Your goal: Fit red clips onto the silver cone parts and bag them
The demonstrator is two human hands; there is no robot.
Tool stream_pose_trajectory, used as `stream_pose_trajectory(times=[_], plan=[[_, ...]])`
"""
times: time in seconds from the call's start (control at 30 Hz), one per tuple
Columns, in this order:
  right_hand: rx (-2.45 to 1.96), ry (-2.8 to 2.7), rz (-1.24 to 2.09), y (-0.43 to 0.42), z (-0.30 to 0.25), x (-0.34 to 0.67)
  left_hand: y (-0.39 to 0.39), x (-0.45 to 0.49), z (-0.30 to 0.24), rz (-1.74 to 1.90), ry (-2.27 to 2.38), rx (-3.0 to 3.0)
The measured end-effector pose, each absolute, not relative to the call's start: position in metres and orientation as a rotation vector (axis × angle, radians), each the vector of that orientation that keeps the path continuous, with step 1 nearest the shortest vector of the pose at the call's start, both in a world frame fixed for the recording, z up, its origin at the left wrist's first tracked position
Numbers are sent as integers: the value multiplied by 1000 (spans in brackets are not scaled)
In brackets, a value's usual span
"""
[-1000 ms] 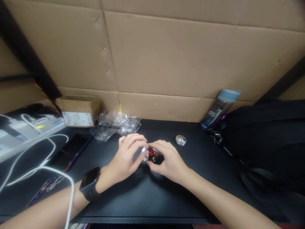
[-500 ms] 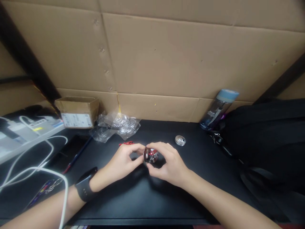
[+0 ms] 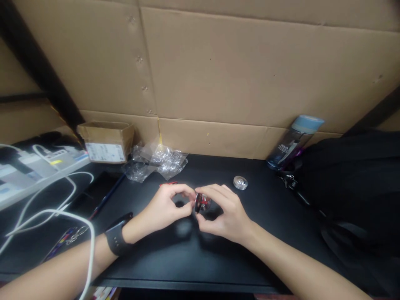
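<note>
My right hand [image 3: 225, 214] grips a small shiny round metal piece [image 3: 203, 203] by its rim, with thumb and fingers at opposite edges. Red shows inside or mirrored in its glossy surface. My left hand [image 3: 170, 206] is closed in a pinch at the left side of this piece; whatever lies between its fingertips is too small to make out. Just behind the left hand lies a red cord-like bundle [image 3: 168, 183], partly hidden. A second silver disc [image 3: 240, 182] rests on the black desk [image 3: 162, 258], beyond the right hand.
Crumpled clear plastic [image 3: 167, 162] and a cardboard box [image 3: 106, 143] stand at the back left. White cables [image 3: 71, 214] loop over the left forearm near a power strip [image 3: 46, 162]. A blue-capped bottle [image 3: 292, 143] and black bag [image 3: 353, 187] occupy the right.
The view has shifted slightly, so everything sits a little differently in frame. The round metal piece has turned more edge-on, and the left fingertips have shifted slightly at its side.
</note>
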State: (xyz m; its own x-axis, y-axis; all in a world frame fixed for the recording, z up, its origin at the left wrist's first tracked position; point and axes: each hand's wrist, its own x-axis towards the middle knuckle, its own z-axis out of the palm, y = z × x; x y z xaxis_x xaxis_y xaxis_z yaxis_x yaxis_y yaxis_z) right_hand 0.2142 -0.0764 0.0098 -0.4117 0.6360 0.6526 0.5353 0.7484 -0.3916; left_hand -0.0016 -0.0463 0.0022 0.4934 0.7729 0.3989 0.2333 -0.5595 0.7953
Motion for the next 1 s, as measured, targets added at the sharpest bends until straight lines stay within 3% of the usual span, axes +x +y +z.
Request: stream_pose_trajectory(times=[0.2, 0.47, 1.0], plan=[[-935, -1931, -44, -65, 33, 249, -26, -34, 18, 1281, 1028, 2635], [-1394, -2072, -88, -28, 43, 336, 2, -64, 6, 766, 1077, 2925], [-1606, -2271, 169, -8, 18, 363, 1, -71, 5, 682, 1054, 2988]])
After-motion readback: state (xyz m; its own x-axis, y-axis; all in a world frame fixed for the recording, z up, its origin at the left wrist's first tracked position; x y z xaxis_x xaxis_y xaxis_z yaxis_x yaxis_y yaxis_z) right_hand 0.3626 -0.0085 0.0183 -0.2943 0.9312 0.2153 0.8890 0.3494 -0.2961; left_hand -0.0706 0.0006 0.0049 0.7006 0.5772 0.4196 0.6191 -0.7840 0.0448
